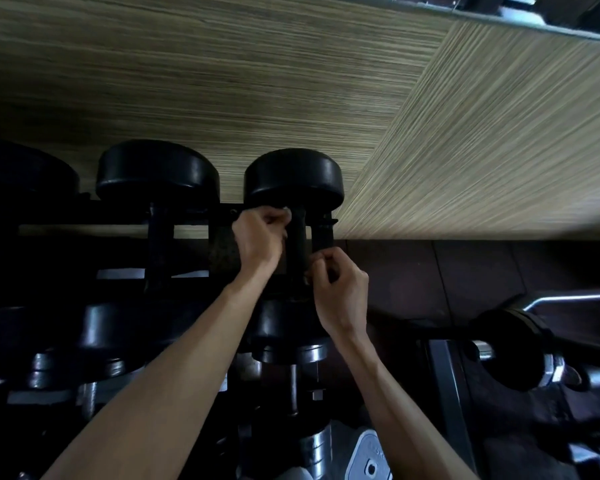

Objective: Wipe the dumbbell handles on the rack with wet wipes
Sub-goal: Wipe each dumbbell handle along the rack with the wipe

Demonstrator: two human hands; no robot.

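Seen from a head-worn camera looking down, two bare forearms reach forward to a black dumbbell rack point(222, 216) that stands against a wall of light wood-grain panels point(222, 81). The scene is dim and the rack is mostly in shadow.

The dumbbell point(293, 178) at the right end of the top row is the one being handled. Its round black far head sits against the wall, and its dark handle point(298, 237) runs toward the viewer between the two hands.

The left hand point(258, 242) is on the left side of the handle, near the far head. Its fingers are curled, and a small scrap of white wipe point(286, 211) shows at the fingertips, pinched against the top of the handle.

The right hand point(340, 289) is on the right side, lower down the handle. Its fingers are curled in close to the handle, with a sliver of something pale at the fingertips; whether it is gripping the handle or the wipe cannot be told.

A second black dumbbell point(156, 171) sits just to the left on the same row. Below, a lower row holds more dumbbells with shiny metal collars point(312, 353). To the right, the floor point(465, 271) is dark.
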